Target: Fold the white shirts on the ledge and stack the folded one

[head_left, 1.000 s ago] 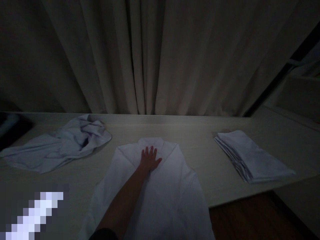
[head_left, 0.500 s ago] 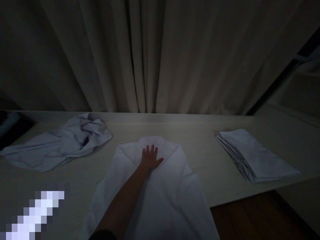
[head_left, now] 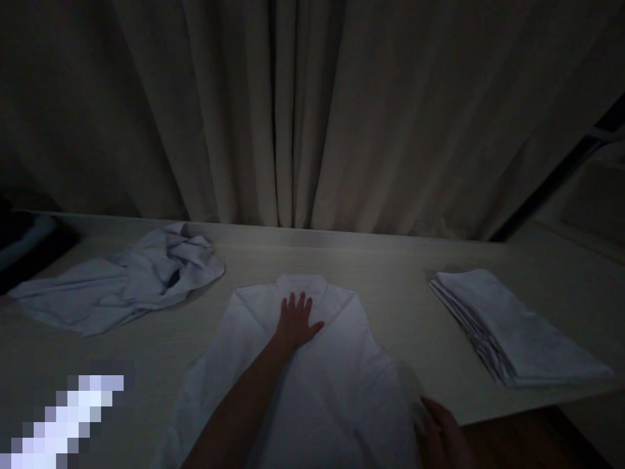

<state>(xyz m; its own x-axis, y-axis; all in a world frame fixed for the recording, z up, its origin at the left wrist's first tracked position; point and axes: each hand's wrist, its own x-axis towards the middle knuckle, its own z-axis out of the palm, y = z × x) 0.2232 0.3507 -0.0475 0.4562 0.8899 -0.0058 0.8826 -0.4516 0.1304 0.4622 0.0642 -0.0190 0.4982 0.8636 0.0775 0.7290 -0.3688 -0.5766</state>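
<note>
A white collared shirt lies spread on the pale table, its collar toward the curtain. My left hand rests flat on it just below the collar, fingers spread. At the lower right, my right hand is at the shirt's right side edge, fingers bent in around a bit of blurred white cloth there. Dim light and the frame's bottom edge hide part of that hand.
A crumpled white garment lies at the left. On the right sits a stack of folded white cloths. Behind the pale table hangs a beige curtain. A dark object stands at the far left.
My right hand has come into view at the lower right, at the shirt's side edge. My left hand stays flat on the shirt. The view has shifted slightly.
</note>
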